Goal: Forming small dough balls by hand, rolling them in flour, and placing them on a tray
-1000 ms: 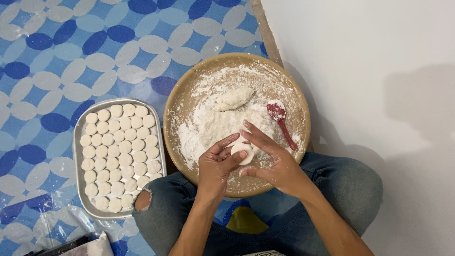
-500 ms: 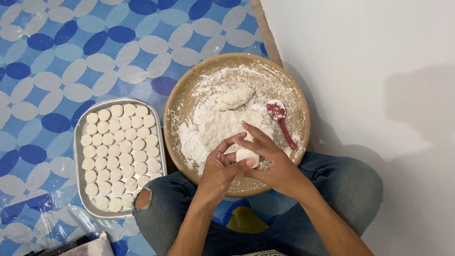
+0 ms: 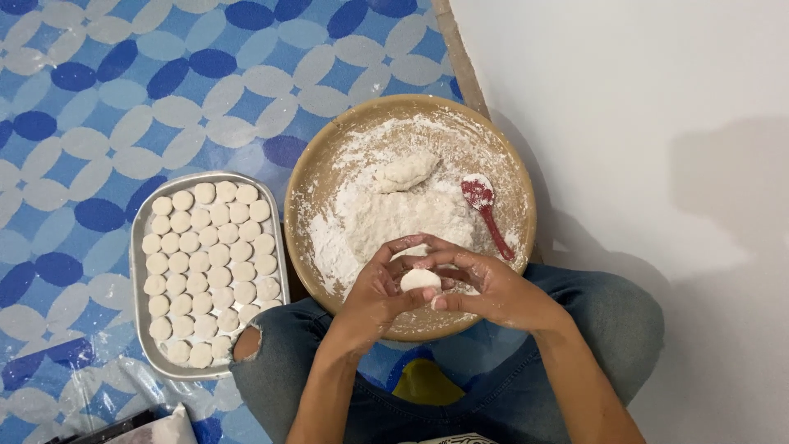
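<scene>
Change since a second ago: both hands have risen slightly off the flour and drawn together, the dough now cupped between them.

Small round white dough ball (image 3: 420, 279): pinched between the fingers of the left hand (image 3: 378, 296) and right hand (image 3: 485, 288), above the near rim of the wide round wooden tray (image 3: 306, 189).

Flour heap (image 3: 403, 218), dough lump (image 3: 404, 171), red plastic spoon (image 3: 485, 210): in the tray.

Rectangular metal pan (image 3: 138, 271) of flattened dough discs (image 3: 209, 263): left, on the blue patterned floor mat (image 3: 99, 107).

Risk, judged: uneven squeezing could crack the ball; floury fingers could let it slip onto the jeans.
</scene>
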